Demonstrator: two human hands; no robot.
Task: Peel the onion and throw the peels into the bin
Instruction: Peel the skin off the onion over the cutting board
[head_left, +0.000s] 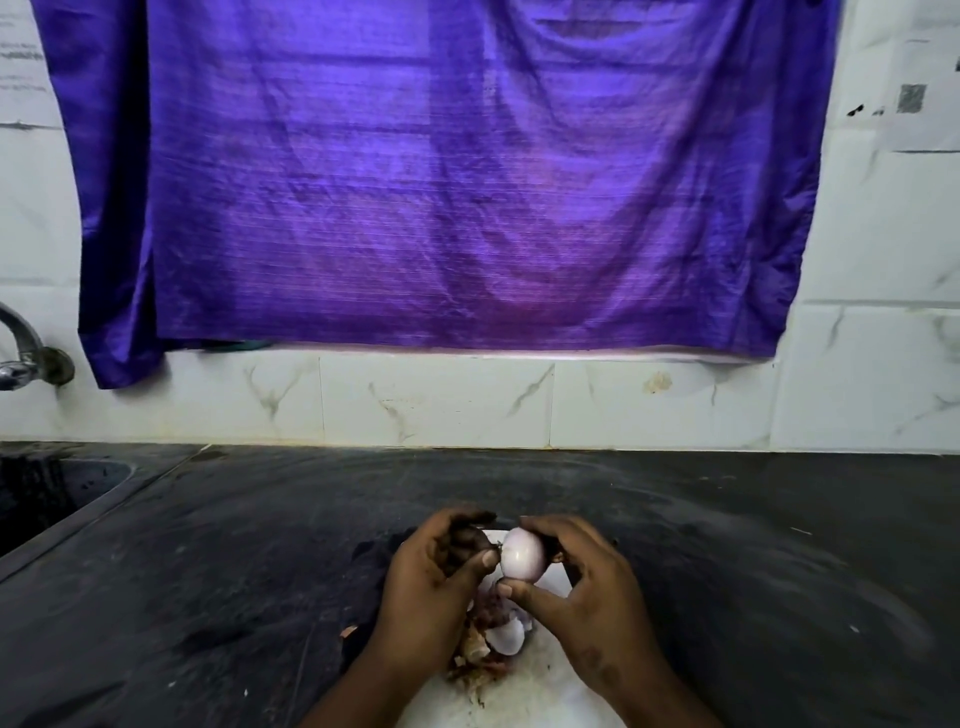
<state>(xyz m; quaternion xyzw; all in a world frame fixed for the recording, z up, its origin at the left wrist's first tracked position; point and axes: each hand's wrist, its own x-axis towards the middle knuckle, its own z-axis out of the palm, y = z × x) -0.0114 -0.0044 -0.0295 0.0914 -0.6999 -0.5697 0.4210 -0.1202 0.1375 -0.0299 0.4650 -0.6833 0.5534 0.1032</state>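
While pinched over the white board (563, 696) between thumb and fingers of the right hand (587, 587): pale, glossy, rounded onion (522, 555), likely light, firm, slippery. Left hand (434, 582) curled, pinching at its dark end. Best gripped round the middle. Papery, brittle-looking peels (501, 639) heaped on the board below.

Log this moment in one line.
step: peeling | onion: pale, bare | right hand: grips onion | left hand: pinches its end | peels: on board | bin: unseen
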